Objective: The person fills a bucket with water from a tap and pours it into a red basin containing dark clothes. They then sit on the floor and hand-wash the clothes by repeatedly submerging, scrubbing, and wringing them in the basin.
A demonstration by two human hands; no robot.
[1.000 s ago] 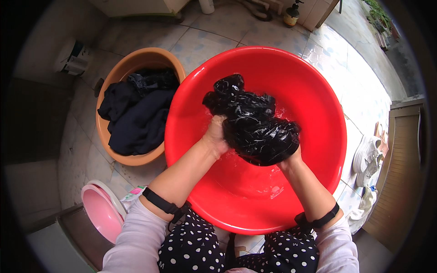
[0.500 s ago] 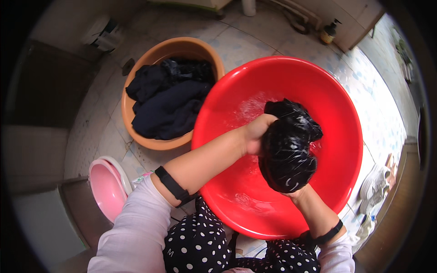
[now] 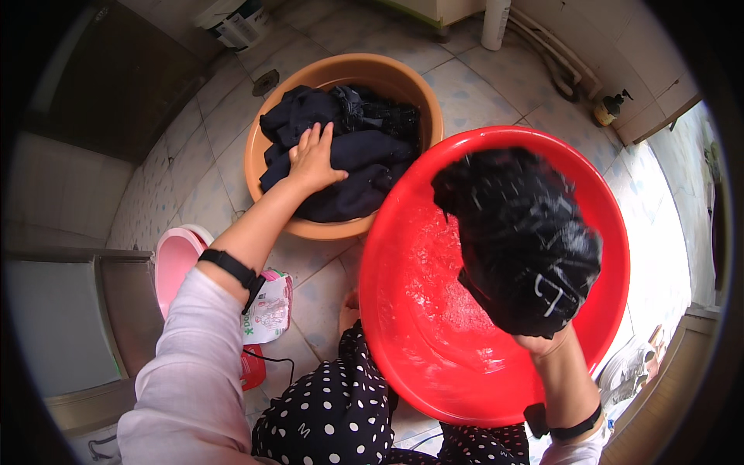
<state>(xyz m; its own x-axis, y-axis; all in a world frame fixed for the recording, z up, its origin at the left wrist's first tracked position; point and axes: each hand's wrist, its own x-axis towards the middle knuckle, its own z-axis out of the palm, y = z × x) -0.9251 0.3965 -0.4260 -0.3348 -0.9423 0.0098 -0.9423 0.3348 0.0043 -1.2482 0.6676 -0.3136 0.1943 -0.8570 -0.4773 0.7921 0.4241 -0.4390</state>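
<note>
My left hand (image 3: 313, 164) rests on or just above the dark navy clothes (image 3: 364, 151) heaped in an orange basin (image 3: 257, 147), its fingers spread and nothing gripped. Over the large red basin (image 3: 434, 384), my right hand (image 3: 542, 341) holds up a wet, shiny black garment (image 3: 519, 240) with a white mark on it. The cloth drapes over that hand and hides most of its fingers. Shallow rippled water with some foam lies at the bottom of the red basin.
Beside my left forearm are a pink basin (image 3: 172, 263) and a white printed packet (image 3: 270, 308). A pump bottle (image 3: 611, 107) and pipes (image 3: 554, 58) stand by the far wall. Shoes (image 3: 626, 368) are at the right, and a white bucket (image 3: 235, 25) is at the far left.
My left hand has let go of the black garment and moved left to the clothes in the orange basin. The garment now hangs from my right hand alone. The view has shifted.
</note>
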